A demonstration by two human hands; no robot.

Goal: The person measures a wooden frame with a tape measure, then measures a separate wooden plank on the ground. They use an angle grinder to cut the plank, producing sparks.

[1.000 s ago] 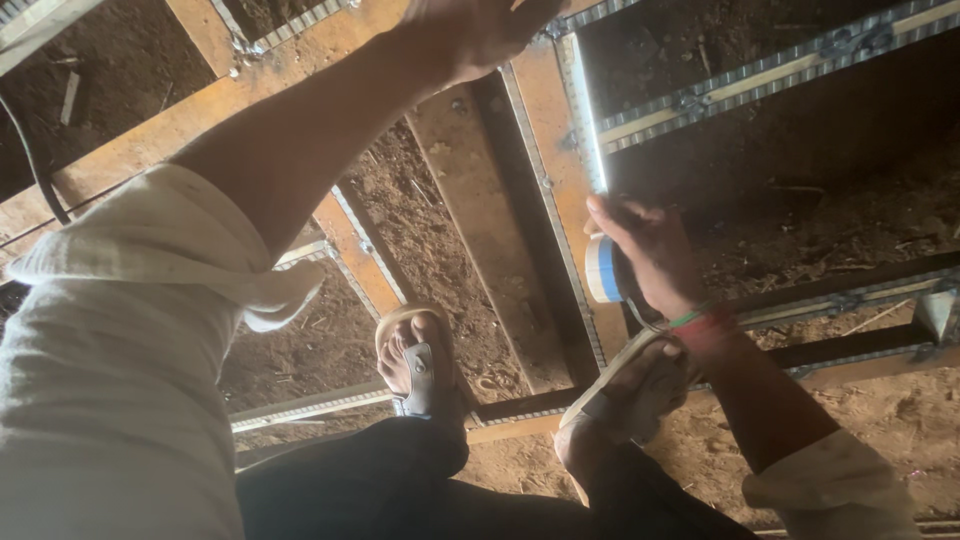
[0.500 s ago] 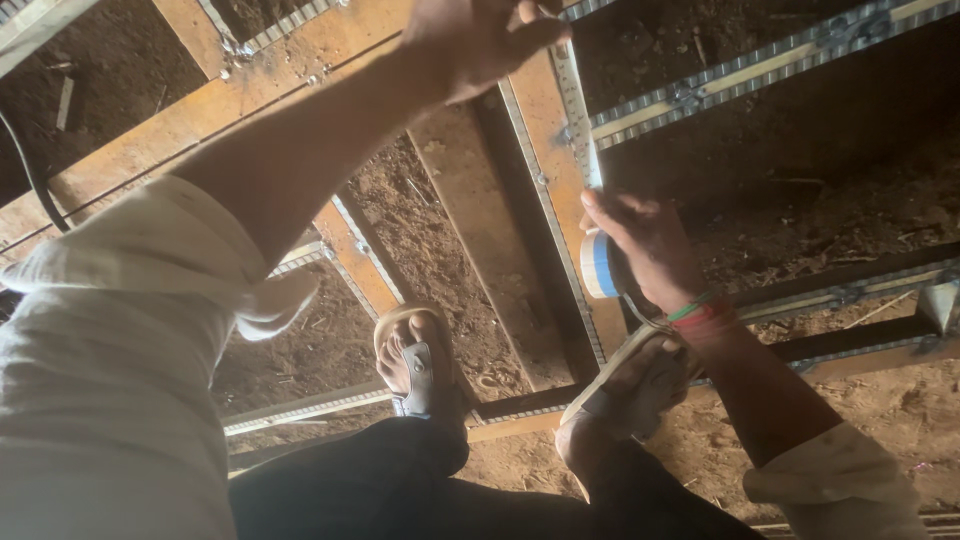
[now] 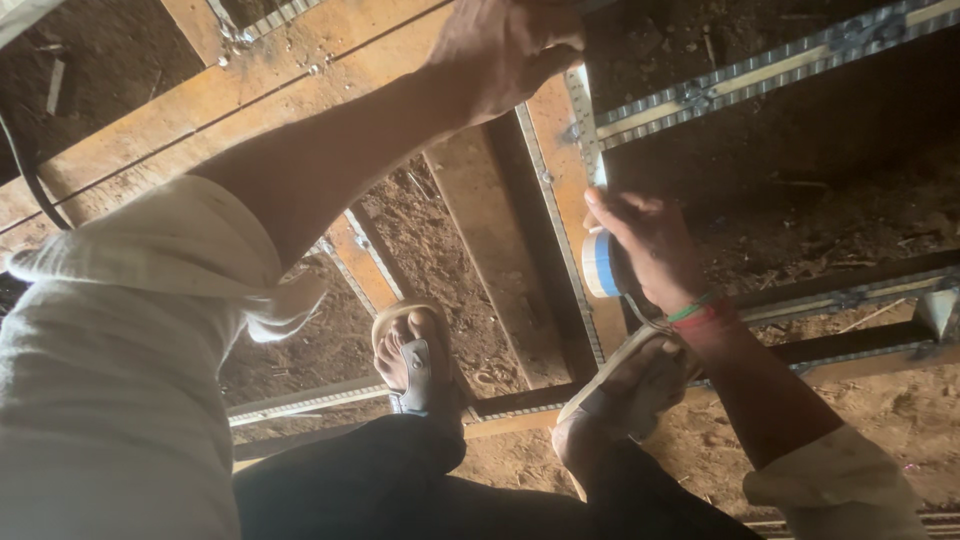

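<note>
My left hand [image 3: 500,50] reaches far forward to the top of an orange-painted frame [image 3: 300,70], fingers pinched at the upper end of a pale strip [image 3: 590,150]. The strip runs down along the frame's metal-edged upright bar to a round blue and white roll-shaped case [image 3: 600,263]. My right hand [image 3: 655,245], with red and green bands at the wrist, grips that case against the bar. My feet in sandals [image 3: 420,360] rest on the lower rails.
Ribbed metal rails [image 3: 760,70] and dark bars [image 3: 860,290] cross loose brown soil [image 3: 440,260]. A second sandalled foot [image 3: 630,385] stands on a low rail. A black cable [image 3: 25,170] hangs at the left edge.
My left hand has come a little lower and further into view at the top of the frame. My right hand with the round case has hardly moved.
</note>
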